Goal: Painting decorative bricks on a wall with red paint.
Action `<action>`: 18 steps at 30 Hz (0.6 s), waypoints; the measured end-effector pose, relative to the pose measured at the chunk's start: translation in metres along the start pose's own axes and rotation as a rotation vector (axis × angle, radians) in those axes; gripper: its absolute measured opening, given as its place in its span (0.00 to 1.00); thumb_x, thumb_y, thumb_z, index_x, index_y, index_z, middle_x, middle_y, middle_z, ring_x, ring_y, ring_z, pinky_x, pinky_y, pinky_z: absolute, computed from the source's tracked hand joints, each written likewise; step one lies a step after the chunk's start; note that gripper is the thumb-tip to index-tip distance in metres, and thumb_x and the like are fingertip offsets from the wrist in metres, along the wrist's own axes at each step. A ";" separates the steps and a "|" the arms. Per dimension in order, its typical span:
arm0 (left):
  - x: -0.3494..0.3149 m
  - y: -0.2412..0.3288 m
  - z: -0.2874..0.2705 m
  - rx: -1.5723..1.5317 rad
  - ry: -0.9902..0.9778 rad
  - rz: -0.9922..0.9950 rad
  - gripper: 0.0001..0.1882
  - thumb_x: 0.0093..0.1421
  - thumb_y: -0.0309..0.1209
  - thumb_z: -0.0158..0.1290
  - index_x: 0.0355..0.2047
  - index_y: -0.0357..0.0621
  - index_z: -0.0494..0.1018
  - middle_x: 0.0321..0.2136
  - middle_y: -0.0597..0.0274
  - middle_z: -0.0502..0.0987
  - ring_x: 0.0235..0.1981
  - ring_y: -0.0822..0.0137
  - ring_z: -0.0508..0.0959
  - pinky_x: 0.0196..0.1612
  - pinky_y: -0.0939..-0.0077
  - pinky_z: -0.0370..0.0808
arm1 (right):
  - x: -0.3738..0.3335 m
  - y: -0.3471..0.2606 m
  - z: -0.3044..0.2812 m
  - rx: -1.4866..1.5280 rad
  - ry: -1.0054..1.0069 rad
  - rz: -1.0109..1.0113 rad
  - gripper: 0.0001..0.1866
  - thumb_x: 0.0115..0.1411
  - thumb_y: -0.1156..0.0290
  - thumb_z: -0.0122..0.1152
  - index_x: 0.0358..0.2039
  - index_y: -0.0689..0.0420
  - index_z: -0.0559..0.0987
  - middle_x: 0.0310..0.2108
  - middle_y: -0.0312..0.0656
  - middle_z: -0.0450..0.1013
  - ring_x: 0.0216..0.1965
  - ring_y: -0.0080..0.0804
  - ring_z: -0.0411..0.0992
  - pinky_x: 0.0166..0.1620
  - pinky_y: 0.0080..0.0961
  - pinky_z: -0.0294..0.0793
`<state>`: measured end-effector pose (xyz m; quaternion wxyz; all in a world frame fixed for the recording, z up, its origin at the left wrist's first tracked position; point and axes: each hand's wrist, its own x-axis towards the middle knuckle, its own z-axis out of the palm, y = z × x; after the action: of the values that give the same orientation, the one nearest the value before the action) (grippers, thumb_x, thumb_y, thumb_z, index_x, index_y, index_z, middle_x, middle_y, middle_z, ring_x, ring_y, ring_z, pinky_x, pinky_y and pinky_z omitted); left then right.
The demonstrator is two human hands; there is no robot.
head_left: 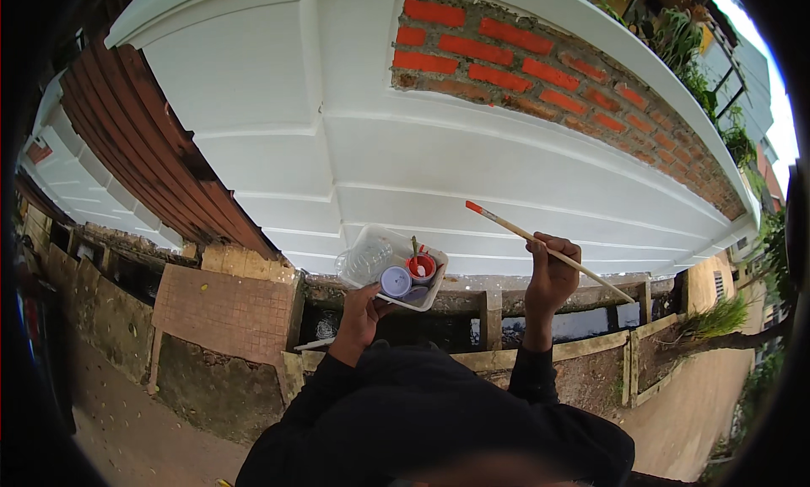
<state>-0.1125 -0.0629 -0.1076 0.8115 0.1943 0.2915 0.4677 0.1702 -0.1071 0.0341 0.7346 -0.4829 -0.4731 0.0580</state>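
My right hand [553,272] grips a long paintbrush [510,228] by its pale wooden handle. The brush's tip is orange-red and points up and left, apart from the wall. My left hand [361,316] is closed on the near edge of a white plastic tray [435,294]. Inside the tray sit a cup of red paint [422,266], a round white-and-purple lid or tub [395,281] and a clear plastic bottle [364,261]. A thin greenish stick stands at the red cup. Ahead, exposed brickwork [498,48] is set in the white wall; several bricks are bright orange-red, others duller brown.
The white wall [245,90] with raised mouldings fills the view ahead. Between it and me runs a water-filled drain [430,328] with concrete crossbars and a low kerb [591,343]. A brown corrugated gate [160,149] and a tiled slab [221,305] lie left. Plants [717,318] grow at right.
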 end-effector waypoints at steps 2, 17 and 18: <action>-0.001 0.002 0.000 -0.002 0.023 0.019 0.19 0.62 0.34 0.56 0.51 0.40 0.73 0.44 0.61 0.80 0.44 0.65 0.83 0.46 0.62 0.84 | 0.002 -0.011 0.009 0.001 -0.058 -0.041 0.08 0.65 0.85 0.57 0.41 0.61 0.71 0.40 0.50 0.77 0.42 0.32 0.78 0.47 0.28 0.84; -0.008 0.014 0.015 0.152 -0.028 0.059 0.34 0.58 0.33 0.58 0.64 0.42 0.60 0.55 0.57 0.74 0.54 0.62 0.78 0.51 0.58 0.82 | -0.001 -0.047 0.042 -0.321 -0.653 -0.065 0.11 0.54 0.86 0.68 0.33 0.60 0.75 0.31 0.46 0.77 0.36 0.34 0.80 0.38 0.27 0.78; -0.008 0.013 0.015 0.162 -0.034 0.060 0.34 0.59 0.33 0.58 0.64 0.42 0.60 0.55 0.57 0.74 0.54 0.62 0.78 0.51 0.58 0.82 | -0.002 -0.047 0.042 -0.312 -0.659 -0.063 0.10 0.55 0.86 0.68 0.32 0.60 0.75 0.30 0.44 0.77 0.35 0.33 0.80 0.37 0.27 0.78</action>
<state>-0.1149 -0.0643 -0.0861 0.7834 0.2761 0.3087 0.4634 0.1195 -0.1054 0.0721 0.4618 -0.5297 -0.7021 0.1148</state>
